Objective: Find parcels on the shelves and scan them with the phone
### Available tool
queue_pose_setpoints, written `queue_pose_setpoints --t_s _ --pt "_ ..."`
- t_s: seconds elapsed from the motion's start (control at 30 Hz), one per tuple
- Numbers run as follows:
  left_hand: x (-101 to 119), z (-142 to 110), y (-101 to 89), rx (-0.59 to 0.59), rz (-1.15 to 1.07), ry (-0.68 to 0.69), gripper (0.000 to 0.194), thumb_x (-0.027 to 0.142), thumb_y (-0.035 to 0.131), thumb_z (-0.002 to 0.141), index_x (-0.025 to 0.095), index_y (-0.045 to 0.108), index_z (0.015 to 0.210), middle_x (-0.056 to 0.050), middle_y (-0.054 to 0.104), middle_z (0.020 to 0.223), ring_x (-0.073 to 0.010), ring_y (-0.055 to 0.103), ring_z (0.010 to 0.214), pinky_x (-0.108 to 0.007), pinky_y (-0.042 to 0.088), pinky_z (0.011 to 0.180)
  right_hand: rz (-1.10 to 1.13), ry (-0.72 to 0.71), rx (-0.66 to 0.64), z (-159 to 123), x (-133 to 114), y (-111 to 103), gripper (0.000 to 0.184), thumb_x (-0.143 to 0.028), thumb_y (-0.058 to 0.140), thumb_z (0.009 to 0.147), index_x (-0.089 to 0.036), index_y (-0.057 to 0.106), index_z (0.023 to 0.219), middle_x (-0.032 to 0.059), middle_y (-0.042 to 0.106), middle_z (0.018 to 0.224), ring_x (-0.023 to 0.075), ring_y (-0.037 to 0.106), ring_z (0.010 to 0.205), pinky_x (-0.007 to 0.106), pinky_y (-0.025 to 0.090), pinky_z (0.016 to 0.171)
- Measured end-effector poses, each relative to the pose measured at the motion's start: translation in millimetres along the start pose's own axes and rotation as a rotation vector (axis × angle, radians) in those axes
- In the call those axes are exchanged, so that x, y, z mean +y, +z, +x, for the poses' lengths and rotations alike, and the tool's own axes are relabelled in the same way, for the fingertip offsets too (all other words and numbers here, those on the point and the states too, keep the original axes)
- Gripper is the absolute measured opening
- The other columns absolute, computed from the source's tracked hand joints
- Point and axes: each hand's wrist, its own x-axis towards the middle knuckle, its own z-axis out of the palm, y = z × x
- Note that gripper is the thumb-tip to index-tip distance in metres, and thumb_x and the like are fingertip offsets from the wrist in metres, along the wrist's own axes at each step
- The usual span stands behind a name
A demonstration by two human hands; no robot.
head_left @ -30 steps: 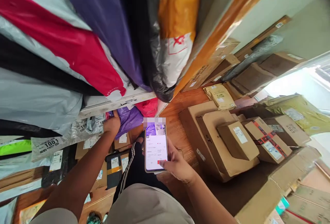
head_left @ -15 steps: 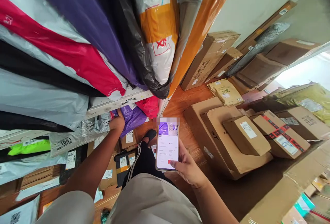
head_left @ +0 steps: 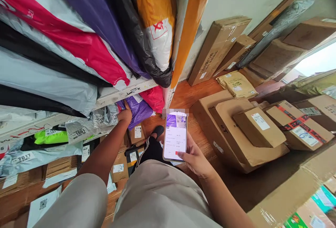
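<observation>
My right hand [head_left: 194, 158] grips a smartphone [head_left: 174, 139] upright, the thumb resting on a red button low on its screen. The screen's upper part shows a camera picture of purple wrapping and a label. My left hand [head_left: 125, 115] reaches under the shelf board and grips the near edge of a purple plastic mailer bag [head_left: 139, 112]; some of its fingers are hidden. A bright pink bag [head_left: 154, 98] lies just behind the purple one. Left of my hand are grey mailers, one with a label [head_left: 79, 132] reading 1001.
Above, the shelf board [head_left: 123, 93] carries packed plastic bags, among them a red and white one [head_left: 105, 60]. Cardboard boxes [head_left: 258, 126] are stacked at the right, and tall cartons [head_left: 217, 49] lean on the wall. More parcels lie on the floor at lower left.
The view has shifted, so shelf, phone and left hand appear slightly higher and farther right. Both hands keep their holds; the phone screen still shows the purple wrapping.
</observation>
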Motion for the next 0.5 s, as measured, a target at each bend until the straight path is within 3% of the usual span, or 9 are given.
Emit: queue_pose_setpoints --t_s 0.27,0.5 --pt "3 -6 -5.2 0.006 -0.028 -0.007 0.066 0.008 0.030 0.087 -0.001 0.005 0.147 -0.028 0.067 0.095 -0.0309 0.069 0.086 -0.041 0.052 0.074 -0.039 -0.028 -0.037 -11 4 -10 0.073 -0.023 0.077 0.068 -0.031 0.041 0.131 0.0044 0.066 0.117 0.0248 0.064 0.098 0.041 0.050 0.087" --pt "1 -8 -10.8 -0.001 -0.129 -0.037 0.069 0.012 0.037 0.086 0.004 0.010 0.148 -0.025 0.068 0.099 -0.0309 0.068 0.091 -0.042 0.051 0.079 -0.013 0.005 -0.062 -17 3 -7 0.072 -0.021 0.077 0.067 -0.031 0.042 0.129 0.0048 0.065 0.117 0.0258 0.062 0.106 0.043 0.048 0.091"
